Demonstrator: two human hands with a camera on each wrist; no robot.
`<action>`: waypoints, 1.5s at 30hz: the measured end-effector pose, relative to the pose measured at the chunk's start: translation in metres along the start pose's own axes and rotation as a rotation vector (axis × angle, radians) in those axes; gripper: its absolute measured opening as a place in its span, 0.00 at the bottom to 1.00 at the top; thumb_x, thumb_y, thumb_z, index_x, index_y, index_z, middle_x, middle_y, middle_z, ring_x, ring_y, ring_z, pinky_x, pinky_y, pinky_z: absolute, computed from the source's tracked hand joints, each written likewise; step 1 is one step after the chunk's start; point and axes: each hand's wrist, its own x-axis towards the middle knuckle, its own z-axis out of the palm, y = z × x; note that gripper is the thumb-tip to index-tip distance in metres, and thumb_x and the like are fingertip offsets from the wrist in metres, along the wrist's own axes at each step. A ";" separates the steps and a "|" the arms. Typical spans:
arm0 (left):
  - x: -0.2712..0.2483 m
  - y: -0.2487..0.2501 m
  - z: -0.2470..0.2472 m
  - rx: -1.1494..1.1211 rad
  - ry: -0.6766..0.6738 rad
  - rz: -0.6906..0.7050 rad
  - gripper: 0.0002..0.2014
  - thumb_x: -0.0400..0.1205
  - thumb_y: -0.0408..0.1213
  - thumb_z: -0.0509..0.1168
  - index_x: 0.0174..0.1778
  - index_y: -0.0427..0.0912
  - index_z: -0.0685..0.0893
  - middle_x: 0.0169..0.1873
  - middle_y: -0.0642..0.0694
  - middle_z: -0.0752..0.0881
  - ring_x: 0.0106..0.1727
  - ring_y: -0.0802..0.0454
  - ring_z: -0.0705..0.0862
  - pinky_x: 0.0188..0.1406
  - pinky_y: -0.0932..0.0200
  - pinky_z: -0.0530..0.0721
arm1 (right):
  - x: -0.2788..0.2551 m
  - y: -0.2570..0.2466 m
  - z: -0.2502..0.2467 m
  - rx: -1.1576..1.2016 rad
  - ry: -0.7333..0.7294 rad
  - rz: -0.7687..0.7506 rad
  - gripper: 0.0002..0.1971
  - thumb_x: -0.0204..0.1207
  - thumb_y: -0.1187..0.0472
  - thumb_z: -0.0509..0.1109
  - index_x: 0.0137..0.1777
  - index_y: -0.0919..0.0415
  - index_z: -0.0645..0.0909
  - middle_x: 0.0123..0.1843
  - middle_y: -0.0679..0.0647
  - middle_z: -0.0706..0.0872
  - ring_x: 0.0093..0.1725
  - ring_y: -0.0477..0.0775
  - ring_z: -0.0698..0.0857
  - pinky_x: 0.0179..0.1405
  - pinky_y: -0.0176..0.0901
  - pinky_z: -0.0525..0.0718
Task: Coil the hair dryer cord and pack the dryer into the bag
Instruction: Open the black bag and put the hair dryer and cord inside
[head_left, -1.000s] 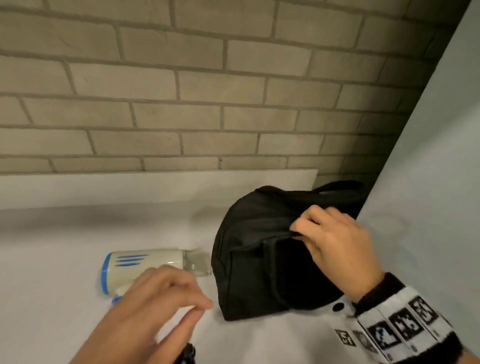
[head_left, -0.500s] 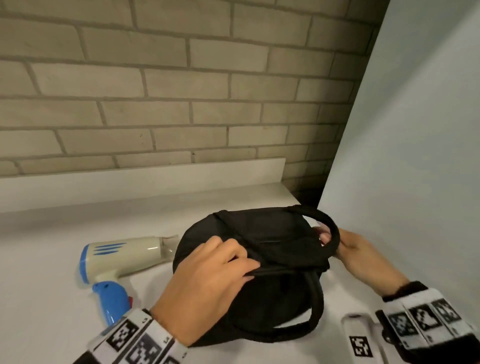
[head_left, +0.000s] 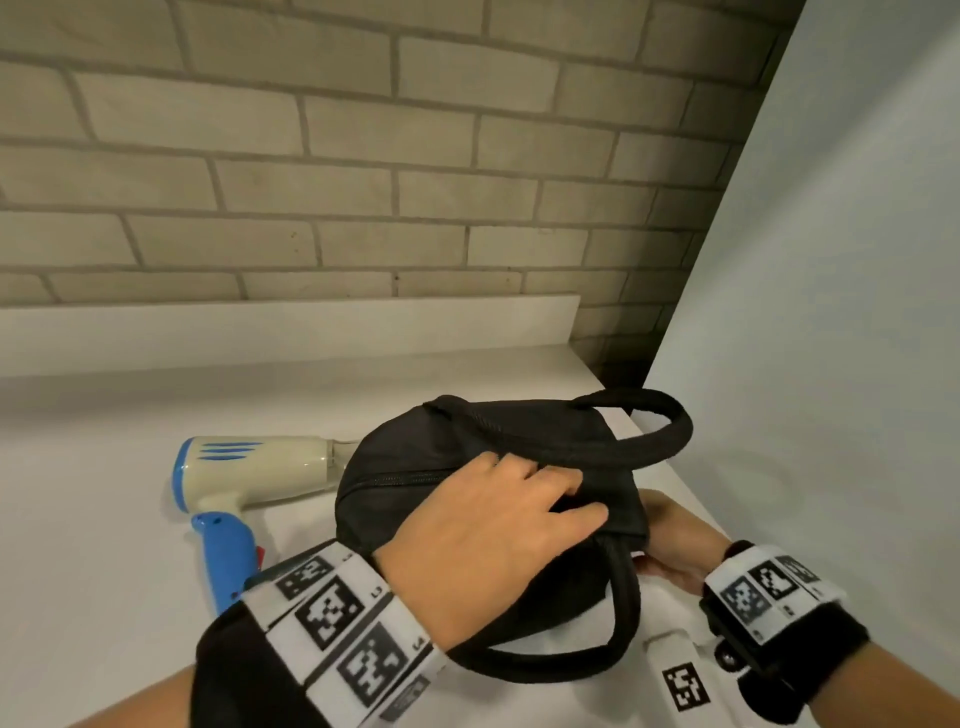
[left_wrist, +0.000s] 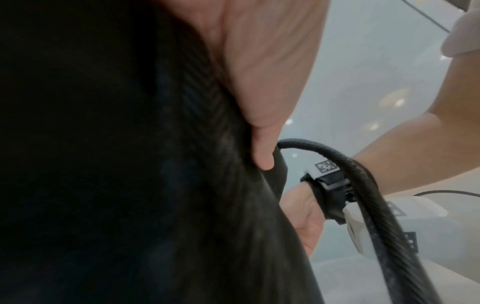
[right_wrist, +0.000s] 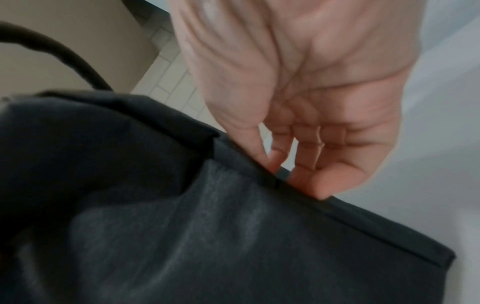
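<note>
My left hand (head_left: 498, 525) lies across the top of the soft black fabric bag (head_left: 415, 499), fingers curled and gripping a fold of cloth beside the zip; my right hand (head_left: 675, 545) is at the bag's right end, fingertips (right_wrist: 322, 185) pinching its edge, though the head view mostly hides it; the bag sits on the white desk (head_left: 104, 597), its zip seemingly closed. The cream and blue plastic hair dryer (head_left: 249, 473) lies on its side just left of the bag, nozzle touching it; I cannot see its cord. The bag is limp and will sag, so I'd hold both sides of the zip; the dryer is rigid and looks light, best taken by its blue handle (head_left: 223, 556).
</note>
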 end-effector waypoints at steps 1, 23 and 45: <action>0.004 0.003 0.000 -0.008 0.002 0.010 0.16 0.73 0.37 0.64 0.56 0.56 0.81 0.47 0.54 0.88 0.45 0.53 0.86 0.40 0.60 0.83 | 0.000 0.002 0.002 0.032 -0.012 0.016 0.12 0.78 0.67 0.58 0.56 0.71 0.78 0.51 0.72 0.85 0.53 0.70 0.83 0.57 0.60 0.82; 0.023 -0.003 0.016 -0.044 0.120 0.088 0.24 0.70 0.33 0.49 0.58 0.48 0.82 0.57 0.49 0.88 0.58 0.43 0.86 0.50 0.40 0.87 | -0.051 -0.064 -0.033 -0.011 0.134 -0.286 0.13 0.74 0.59 0.66 0.28 0.58 0.82 0.20 0.46 0.80 0.23 0.40 0.76 0.18 0.28 0.70; 0.051 -0.010 0.000 -0.645 -0.100 -0.537 0.06 0.75 0.40 0.67 0.45 0.45 0.80 0.46 0.51 0.79 0.48 0.55 0.79 0.50 0.66 0.77 | -0.035 -0.055 0.004 0.190 0.272 -0.273 0.16 0.69 0.64 0.72 0.22 0.61 0.74 0.14 0.48 0.69 0.17 0.42 0.65 0.21 0.33 0.65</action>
